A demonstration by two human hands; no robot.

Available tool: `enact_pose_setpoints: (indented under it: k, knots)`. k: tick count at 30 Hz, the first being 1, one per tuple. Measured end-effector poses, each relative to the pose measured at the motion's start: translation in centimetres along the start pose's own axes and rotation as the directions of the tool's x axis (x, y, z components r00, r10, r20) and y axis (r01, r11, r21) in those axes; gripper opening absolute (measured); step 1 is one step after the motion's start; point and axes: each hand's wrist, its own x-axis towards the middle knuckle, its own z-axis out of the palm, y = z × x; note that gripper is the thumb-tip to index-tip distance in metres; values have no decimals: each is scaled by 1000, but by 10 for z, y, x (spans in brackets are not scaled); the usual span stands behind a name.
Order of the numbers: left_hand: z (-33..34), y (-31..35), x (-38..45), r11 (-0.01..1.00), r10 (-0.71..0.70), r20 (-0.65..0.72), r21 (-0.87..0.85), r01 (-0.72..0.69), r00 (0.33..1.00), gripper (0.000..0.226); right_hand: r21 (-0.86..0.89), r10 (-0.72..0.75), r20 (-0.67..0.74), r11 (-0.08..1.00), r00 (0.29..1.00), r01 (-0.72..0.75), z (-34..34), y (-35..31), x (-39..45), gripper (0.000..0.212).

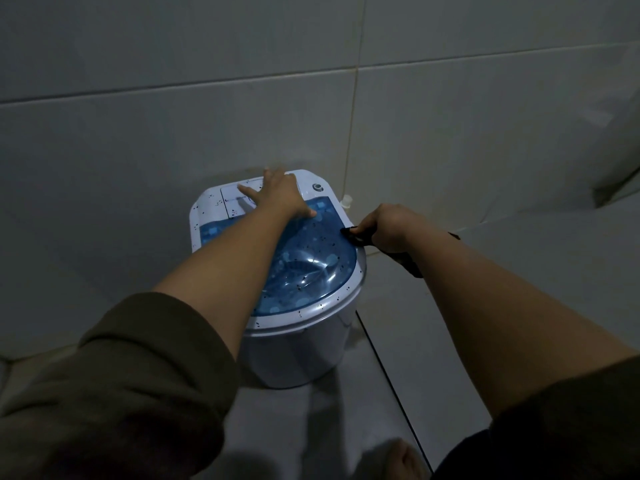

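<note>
A small white washing machine [304, 348] stands on the tiled floor against the wall, its translucent blue lid [308, 268] closed. My left hand [277, 197] lies over the white control panel [230, 200] at the back, fingers spread and straight, thumb resting on the lid's back edge. My right hand [388, 228] is at the machine's right rim and grips a small dark cloth-like item [358, 237] that hangs down behind the wrist.
Grey wall tiles rise right behind the machine. A small white fitting [347, 201] sticks out at its back right. The tiled floor [398, 358] runs to the right and front. A foot [403, 459] shows at the bottom edge. The room is dim.
</note>
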Motion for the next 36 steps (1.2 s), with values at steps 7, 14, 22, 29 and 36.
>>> enact_pose_setpoints:
  k: [7,14,22,29,36]
  knots:
    - [-5,5,-1,997,-57,89,53,53,994,93,15,12,17,1000,1000,-13,0,1,-14,35]
    - [-14,11,-16,996,-62,98,71,56,993,90,12,19,30,1000,999,-19,0,-2,-33,36]
    - [-18,9,-23,995,-79,130,65,71,988,93,4,14,59,1000,998,-15,3,-6,-56,34]
    - [-20,10,-24,995,-78,165,73,67,983,90,-16,18,70,1000,997,-17,7,-11,-70,34]
    - [-16,8,-17,995,-77,164,79,64,983,87,-31,19,90,999,996,-16,11,-15,-76,32]
